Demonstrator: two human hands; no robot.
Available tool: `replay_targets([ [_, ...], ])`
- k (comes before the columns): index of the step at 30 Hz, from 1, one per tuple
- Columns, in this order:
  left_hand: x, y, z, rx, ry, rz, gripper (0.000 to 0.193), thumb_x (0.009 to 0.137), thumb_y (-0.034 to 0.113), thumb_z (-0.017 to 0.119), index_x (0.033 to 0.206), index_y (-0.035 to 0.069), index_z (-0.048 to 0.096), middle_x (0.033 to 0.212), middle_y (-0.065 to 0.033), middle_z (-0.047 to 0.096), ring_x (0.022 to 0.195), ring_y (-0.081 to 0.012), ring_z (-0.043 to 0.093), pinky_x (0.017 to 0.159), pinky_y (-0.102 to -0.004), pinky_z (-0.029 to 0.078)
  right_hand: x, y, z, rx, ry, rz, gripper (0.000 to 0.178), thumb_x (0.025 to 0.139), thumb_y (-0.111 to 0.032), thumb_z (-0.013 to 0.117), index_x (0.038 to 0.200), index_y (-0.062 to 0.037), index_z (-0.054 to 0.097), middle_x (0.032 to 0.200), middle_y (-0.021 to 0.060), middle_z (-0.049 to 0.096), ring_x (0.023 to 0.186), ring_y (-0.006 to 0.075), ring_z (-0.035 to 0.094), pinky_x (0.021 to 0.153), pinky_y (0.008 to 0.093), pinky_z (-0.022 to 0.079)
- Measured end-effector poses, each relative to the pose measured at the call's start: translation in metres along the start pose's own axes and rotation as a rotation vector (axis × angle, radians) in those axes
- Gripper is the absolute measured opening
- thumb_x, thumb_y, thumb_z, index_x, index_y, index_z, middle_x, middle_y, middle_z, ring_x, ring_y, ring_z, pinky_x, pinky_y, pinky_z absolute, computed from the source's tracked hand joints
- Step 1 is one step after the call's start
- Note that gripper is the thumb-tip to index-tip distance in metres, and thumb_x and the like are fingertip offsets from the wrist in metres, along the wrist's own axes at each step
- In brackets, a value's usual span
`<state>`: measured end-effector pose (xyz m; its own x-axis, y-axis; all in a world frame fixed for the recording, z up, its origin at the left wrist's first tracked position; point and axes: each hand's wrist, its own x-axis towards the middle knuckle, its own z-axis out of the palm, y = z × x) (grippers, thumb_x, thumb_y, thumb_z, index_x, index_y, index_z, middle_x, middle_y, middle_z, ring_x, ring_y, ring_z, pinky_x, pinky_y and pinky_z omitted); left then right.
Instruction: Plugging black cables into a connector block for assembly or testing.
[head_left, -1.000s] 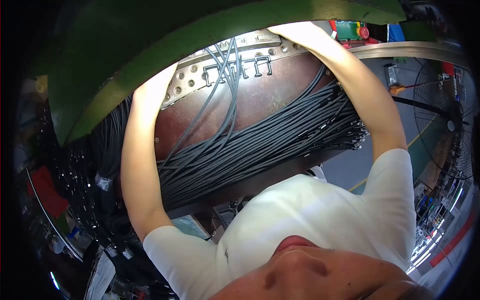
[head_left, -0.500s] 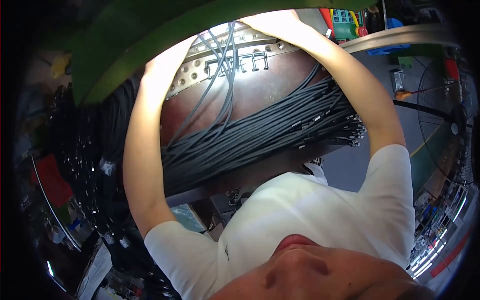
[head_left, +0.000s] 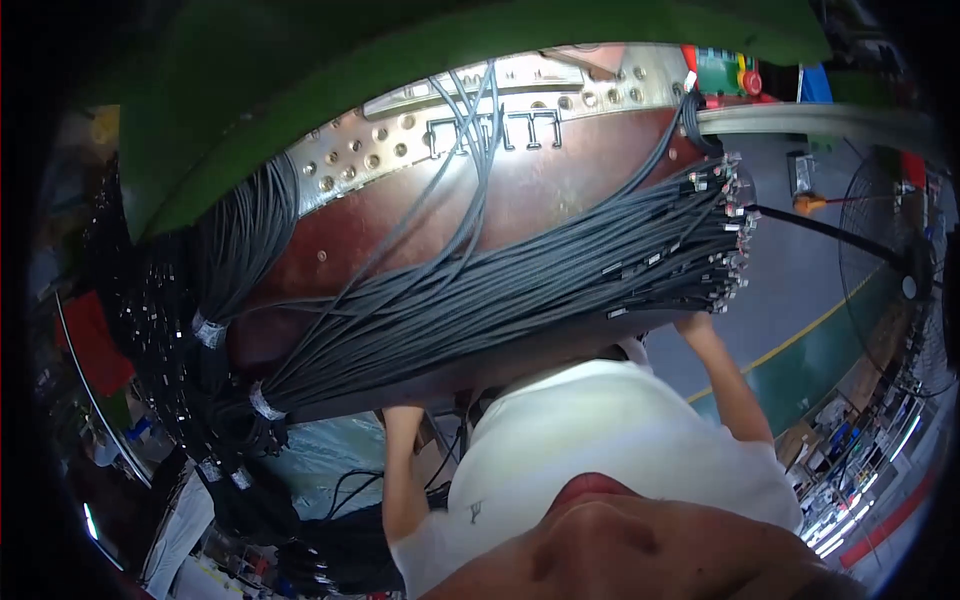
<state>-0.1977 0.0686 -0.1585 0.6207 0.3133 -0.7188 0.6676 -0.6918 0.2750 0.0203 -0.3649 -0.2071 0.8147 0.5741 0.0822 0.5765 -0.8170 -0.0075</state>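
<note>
Both arms are down at the near edge of the dark red-brown table [head_left: 370, 215]. Of my left hand [head_left: 404, 414] only the wrist end shows below the edge, left of my body. At the right corner, under the cable ends, my right hand [head_left: 692, 322] is partly covered by the table. The fingers of both are hidden. Across the tabletop lies a thick bundle of black cables [head_left: 480, 290], its small metal-tipped ends fanned out at the right. A few cables [head_left: 482, 170] run up from it onto a lit metal plate with holes [head_left: 390, 150], which carries a dark bracket-shaped fixture [head_left: 545, 130].
A green machine body [head_left: 300, 75] overhangs the plate. More cables, tied with clear wrap [head_left: 208, 332], hang over the left side. At the upper right are a red button [head_left: 750, 82] and a curved pale rail [head_left: 810, 118]. A black fan [head_left: 908, 258] stands at the right.
Both hands have left the metal plate at the top and dropped to the table's near edge. The plate and the whole cable bundle now show, with a few cables still lying on the plate.
</note>
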Motion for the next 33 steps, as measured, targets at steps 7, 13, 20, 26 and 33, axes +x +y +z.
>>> replay_targets([
  [7,0.023,-0.028,0.023,0.237,0.102,0.122,0.042,0.088,0.030,0.049,0.124,0.011,0.057,0.130,-0.0178,0.052,0.122,-0.0370,0.045,0.105,-0.0468,0.032,-0.016,0.004,0.034,0.467,-0.138,0.096,0.033,0.082,-0.007,0.059,0.115,-0.0038,0.060,0.119,0.0172,0.057,0.111,0.0326,0.051,0.097,0.0424,0.038],
  [13,0.032,-0.026,0.023,0.198,0.230,0.220,0.046,0.089,0.029,0.049,0.129,0.007,0.051,0.136,-0.0185,0.045,0.127,-0.0363,0.040,0.107,-0.0461,0.028,-0.010,0.001,0.046,0.488,-0.057,0.143,0.032,0.080,-0.007,0.057,0.112,-0.0047,0.061,0.115,0.0171,0.058,0.109,0.0346,0.051,0.095,0.0441,0.038],
  [20,0.028,-0.022,0.012,0.203,0.153,0.163,0.052,0.087,0.034,0.052,0.133,0.011,0.047,0.139,-0.0184,0.041,0.130,-0.0373,0.034,0.110,-0.0457,0.024,-0.001,-0.004,0.042,0.594,-0.094,0.230,0.031,0.078,-0.001,0.058,0.109,-0.0041,0.061,0.110,0.0177,0.060,0.105,0.0367,0.054,0.090,0.0436,0.042],
  [26,0.018,-0.013,0.010,0.000,0.232,0.277,0.044,0.085,0.030,0.056,0.121,0.006,0.057,0.127,-0.0193,0.053,0.117,-0.0389,0.047,0.100,-0.0455,0.035,-0.003,0.025,0.032,0.569,-0.022,0.092,0.036,0.073,0.005,0.055,0.107,-0.0043,0.062,0.107,0.0175,0.062,0.101,0.0357,0.056,0.087,0.0410,0.044],
  [33,-0.030,0.103,-0.105,-0.621,-0.437,0.947,0.039,0.092,0.026,0.053,0.122,0.000,0.055,0.125,-0.0169,0.056,0.115,-0.0312,0.054,0.097,-0.0360,0.041,0.125,0.069,-0.122,0.557,0.506,0.182,0.018,0.089,-0.004,0.054,0.104,-0.0034,0.063,0.093,0.0085,0.065,0.083,0.0137,0.062,0.071,0.0276,0.050],
])
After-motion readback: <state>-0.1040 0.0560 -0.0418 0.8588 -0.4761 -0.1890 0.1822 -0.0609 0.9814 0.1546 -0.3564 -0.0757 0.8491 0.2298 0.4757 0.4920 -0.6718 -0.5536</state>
